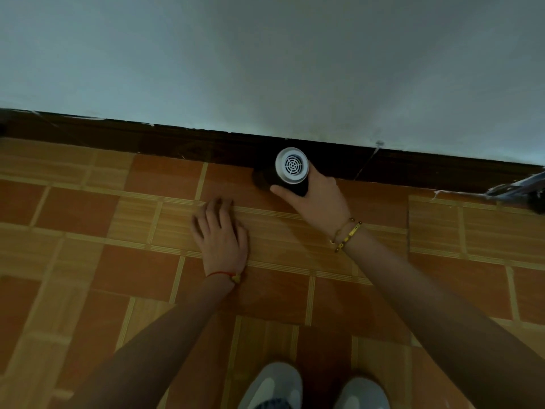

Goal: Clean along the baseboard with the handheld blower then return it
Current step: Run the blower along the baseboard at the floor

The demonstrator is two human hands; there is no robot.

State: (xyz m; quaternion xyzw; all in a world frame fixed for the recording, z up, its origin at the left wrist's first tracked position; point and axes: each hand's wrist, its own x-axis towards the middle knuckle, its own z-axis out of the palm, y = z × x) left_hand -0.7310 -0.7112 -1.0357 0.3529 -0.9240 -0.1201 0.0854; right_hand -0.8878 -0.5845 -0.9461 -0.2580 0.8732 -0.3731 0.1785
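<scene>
The right hand [320, 199] was clamped around the dark body of a handheld blower [291, 169], its white round grille turned up toward the camera and its far end pointed down at the foot of the dark baseboard [177, 143], where wall met floor. The left hand [219, 231] lay flat, palm down and fingers spread, on the floor [88, 231] just beside and to the left of the blower, holding nothing. Gold bracelets [346, 234] circled the right wrist and a red string [222, 274] the left. Orange and tan patterned tiles covered the floor, and a pale wall [265, 54] rose above the baseboard. The toes of two light shoes [272, 385] showed at the lower edge, and a blurred object [519, 187] lay against the baseboard at far right.
</scene>
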